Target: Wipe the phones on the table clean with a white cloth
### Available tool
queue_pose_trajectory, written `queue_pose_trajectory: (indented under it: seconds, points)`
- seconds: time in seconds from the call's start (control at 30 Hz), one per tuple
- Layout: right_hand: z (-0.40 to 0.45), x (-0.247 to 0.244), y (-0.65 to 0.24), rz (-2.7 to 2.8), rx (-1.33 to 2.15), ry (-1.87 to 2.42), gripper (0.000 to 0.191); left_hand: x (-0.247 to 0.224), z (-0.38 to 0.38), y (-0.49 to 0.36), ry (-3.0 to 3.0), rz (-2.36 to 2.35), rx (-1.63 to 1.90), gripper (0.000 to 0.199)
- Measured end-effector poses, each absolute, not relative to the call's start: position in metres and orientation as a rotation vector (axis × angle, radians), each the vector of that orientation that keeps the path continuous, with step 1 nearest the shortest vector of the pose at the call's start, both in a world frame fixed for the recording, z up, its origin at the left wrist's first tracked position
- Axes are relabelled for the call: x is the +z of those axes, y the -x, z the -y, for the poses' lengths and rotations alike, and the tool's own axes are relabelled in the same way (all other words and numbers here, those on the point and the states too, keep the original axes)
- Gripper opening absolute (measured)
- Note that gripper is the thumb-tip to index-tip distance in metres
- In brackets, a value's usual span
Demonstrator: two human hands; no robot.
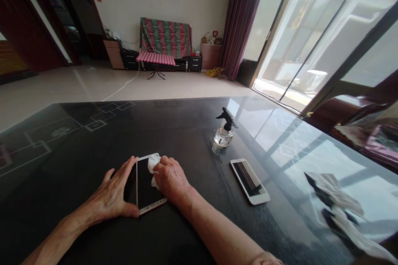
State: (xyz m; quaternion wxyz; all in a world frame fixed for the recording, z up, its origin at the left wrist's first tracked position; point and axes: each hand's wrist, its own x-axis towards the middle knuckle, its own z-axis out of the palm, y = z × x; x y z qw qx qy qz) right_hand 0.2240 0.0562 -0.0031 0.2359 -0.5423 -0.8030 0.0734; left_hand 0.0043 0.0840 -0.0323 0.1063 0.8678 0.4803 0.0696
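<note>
White-framed phone [146, 192] lies face-up on the black table [174, 124], left hand [113, 192] gripping its left side, thumb and fingers spread to the corners. Right hand [171, 178] has fingers bunched on a white tissue [153, 162], against the phone's upper right. Spray bottle [224, 136] and second phone [250, 182] stand and lie further right.

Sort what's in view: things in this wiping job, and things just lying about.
In the job:
- phone, held at its edges by the left hand
- white tissue, in the right hand
- spray bottle, probably

Lying about:
- second phone, untouched, though possibly connected
- crumpled pale wrapping
- striped folding table
</note>
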Motion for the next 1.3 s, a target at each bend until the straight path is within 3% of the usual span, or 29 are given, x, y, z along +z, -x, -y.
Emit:
queue_pose_trajectory:
  seconds: [0.37, 0.8, 1.3]
  points:
    - [-0.082, 0.002, -0.250, 2.028, 0.131, 1.448, 0.017, -0.018, -0.078, -0.013, -2.455, -1.360, 0.154, 0.147]
    - [-0.097, 0.004, -0.237, 2.346, 0.078, 1.365, 0.030, -0.018, -0.078, -0.017, -2.418, -1.285, 0.252, 0.138]
    - [-0.009, 0.007, -0.250, 2.462, 0.191, 1.353, 0.036, -0.021, -0.081, -0.015, -2.439, -1.292, 0.262, 0.143]
